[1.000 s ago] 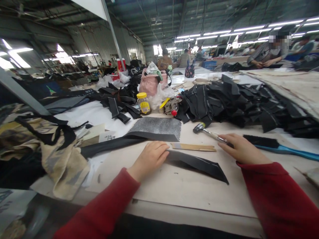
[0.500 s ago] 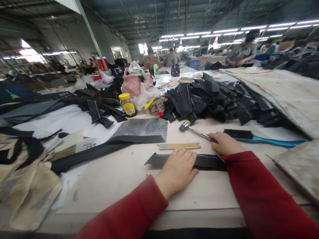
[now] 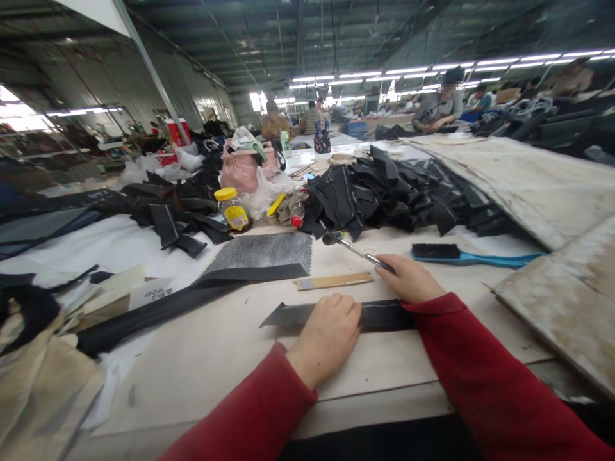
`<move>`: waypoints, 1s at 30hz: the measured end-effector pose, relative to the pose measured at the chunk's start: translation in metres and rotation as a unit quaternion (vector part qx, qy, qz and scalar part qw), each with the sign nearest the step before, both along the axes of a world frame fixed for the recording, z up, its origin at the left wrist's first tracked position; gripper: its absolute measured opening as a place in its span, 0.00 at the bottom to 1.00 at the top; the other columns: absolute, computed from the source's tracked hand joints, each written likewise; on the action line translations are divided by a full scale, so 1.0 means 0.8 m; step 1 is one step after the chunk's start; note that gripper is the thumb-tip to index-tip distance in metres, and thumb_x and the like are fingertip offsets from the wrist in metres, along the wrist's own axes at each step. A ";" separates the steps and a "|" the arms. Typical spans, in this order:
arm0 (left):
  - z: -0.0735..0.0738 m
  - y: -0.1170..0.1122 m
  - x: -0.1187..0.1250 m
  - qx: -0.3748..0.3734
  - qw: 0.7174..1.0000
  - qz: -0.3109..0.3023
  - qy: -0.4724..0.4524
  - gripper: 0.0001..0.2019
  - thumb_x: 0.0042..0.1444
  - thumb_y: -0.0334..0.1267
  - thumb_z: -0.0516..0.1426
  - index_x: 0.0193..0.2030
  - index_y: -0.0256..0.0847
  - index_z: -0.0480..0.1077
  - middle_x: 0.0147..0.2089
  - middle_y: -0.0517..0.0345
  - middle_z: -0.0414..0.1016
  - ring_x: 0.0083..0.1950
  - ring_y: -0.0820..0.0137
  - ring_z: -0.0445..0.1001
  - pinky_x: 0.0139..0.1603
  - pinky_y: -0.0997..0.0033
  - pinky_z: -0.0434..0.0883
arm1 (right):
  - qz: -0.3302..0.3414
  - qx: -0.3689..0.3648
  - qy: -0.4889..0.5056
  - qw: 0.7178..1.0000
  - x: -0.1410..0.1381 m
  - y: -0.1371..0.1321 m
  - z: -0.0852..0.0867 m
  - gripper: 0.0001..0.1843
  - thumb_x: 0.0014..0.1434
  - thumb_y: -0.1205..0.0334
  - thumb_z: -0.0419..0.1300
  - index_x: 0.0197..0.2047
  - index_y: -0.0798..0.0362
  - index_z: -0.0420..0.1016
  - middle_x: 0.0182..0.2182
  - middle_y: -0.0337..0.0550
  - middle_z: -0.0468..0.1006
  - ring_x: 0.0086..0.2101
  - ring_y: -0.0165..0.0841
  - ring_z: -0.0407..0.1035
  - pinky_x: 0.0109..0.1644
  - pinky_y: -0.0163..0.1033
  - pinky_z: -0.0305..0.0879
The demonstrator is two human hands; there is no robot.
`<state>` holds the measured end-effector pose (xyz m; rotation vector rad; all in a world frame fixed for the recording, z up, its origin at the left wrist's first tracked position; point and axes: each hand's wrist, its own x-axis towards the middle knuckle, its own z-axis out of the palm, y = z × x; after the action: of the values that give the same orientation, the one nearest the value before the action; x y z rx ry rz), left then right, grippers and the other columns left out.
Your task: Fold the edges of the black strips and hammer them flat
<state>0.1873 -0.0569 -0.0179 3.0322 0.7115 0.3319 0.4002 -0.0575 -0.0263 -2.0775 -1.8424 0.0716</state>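
My left hand (image 3: 331, 336) lies over a folded black fabric strip (image 3: 384, 315), its fingers bent across the strip and pressing it on the pale work board (image 3: 202, 378). In my right hand (image 3: 408, 278) is a hammer (image 3: 360, 251), gripped by the handle. The hammer's metal head points away to the left, raised a little over the board. My right wrist and red sleeve cover the right end of the strip. Just beyond the strip rests a narrow tan strip (image 3: 335, 281). A grey-and-black piece with a zigzag edge (image 3: 262, 253) lies farther off.
A blue brush (image 3: 480, 258) lies right of my right hand. Behind are a heap of black strips (image 3: 384, 192), a yellow-lidded jar (image 3: 234, 211) and a pink bag (image 3: 245, 168). Worn boards (image 3: 567, 294) border the right side. Co-workers (image 3: 439, 105) are in the background.
The whole view has shifted, so things appear farther left. The hammer has turned slightly in my right hand. My left hand stays on the black strip.
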 end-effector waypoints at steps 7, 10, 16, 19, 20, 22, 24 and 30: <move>-0.002 0.000 -0.001 -0.026 1.000 0.006 -0.017 0.11 0.58 0.41 0.52 0.45 0.39 0.65 0.41 0.55 0.66 0.44 0.63 0.63 0.45 0.61 0.64 | -0.028 -0.030 -0.040 0.998 -0.004 -0.013 -0.008 0.17 0.59 0.63 0.47 0.49 0.55 0.69 0.42 0.50 0.73 0.43 0.38 0.67 0.44 0.39 0.59; -0.002 0.002 -0.003 -0.062 0.997 0.012 -0.041 0.14 0.56 0.44 0.54 0.47 0.41 0.65 0.43 0.55 0.66 0.46 0.63 0.63 0.47 0.61 0.63 | -0.022 -0.049 -0.044 0.998 -0.001 -0.009 -0.011 0.16 0.58 0.64 0.48 0.47 0.56 0.71 0.39 0.50 0.73 0.41 0.38 0.66 0.45 0.39 0.58; -0.002 0.008 -0.005 -0.106 0.993 0.007 -0.055 0.14 0.55 0.40 0.56 0.48 0.43 0.64 0.45 0.57 0.66 0.47 0.64 0.63 0.49 0.62 0.63 | 0.004 -0.032 -0.030 0.999 -0.002 -0.008 -0.013 0.15 0.58 0.63 0.49 0.45 0.56 0.72 0.37 0.50 0.72 0.41 0.37 0.65 0.46 0.38 0.57; -0.002 0.008 -0.006 -0.110 0.993 0.006 -0.052 0.14 0.55 0.39 0.55 0.48 0.43 0.64 0.45 0.57 0.66 0.47 0.65 0.63 0.49 0.63 0.63 | 0.007 -0.030 -0.024 0.999 -0.002 -0.010 -0.013 0.15 0.58 0.63 0.49 0.45 0.56 0.72 0.37 0.50 0.72 0.40 0.37 0.65 0.46 0.38 0.57; -0.001 0.008 -0.006 -0.110 0.993 0.005 -0.051 0.14 0.55 0.39 0.55 0.49 0.43 0.64 0.45 0.57 0.66 0.47 0.65 0.63 0.49 0.63 0.63 | 0.007 -0.030 -0.023 0.999 -0.002 -0.010 -0.013 0.15 0.58 0.63 0.49 0.45 0.56 0.72 0.36 0.50 0.72 0.40 0.37 0.65 0.46 0.39 0.57; -0.001 0.008 -0.006 -0.111 0.993 0.004 -0.049 0.14 0.55 0.39 0.55 0.49 0.43 0.64 0.45 0.57 0.66 0.47 0.65 0.62 0.49 0.63 0.63 | 0.009 -0.031 -0.019 0.999 -0.002 -0.010 -0.012 0.15 0.58 0.62 0.49 0.45 0.56 0.72 0.36 0.50 0.72 0.40 0.37 0.65 0.46 0.39 0.57; -0.001 0.007 -0.007 -0.112 0.992 0.003 -0.051 0.13 0.56 0.39 0.54 0.48 0.43 0.64 0.45 0.57 0.66 0.47 0.65 0.62 0.49 0.63 0.63 | 0.011 -0.033 -0.014 0.999 -0.002 -0.010 -0.011 0.16 0.58 0.62 0.49 0.45 0.56 0.72 0.37 0.50 0.72 0.40 0.37 0.65 0.46 0.39 0.57; 0.000 0.006 -0.007 -0.115 0.992 0.007 -0.057 0.13 0.56 0.37 0.54 0.48 0.44 0.64 0.46 0.57 0.66 0.47 0.66 0.62 0.49 0.63 0.63 | 0.010 -0.028 -0.007 1.000 -0.003 -0.011 -0.009 0.15 0.58 0.62 0.49 0.45 0.53 0.72 0.36 0.48 0.72 0.40 0.36 0.65 0.45 0.37 0.57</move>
<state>0.1820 -0.0519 -0.0182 2.7680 0.7104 0.3888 0.3977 -0.0664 -0.0334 -2.1018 -1.8914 0.1155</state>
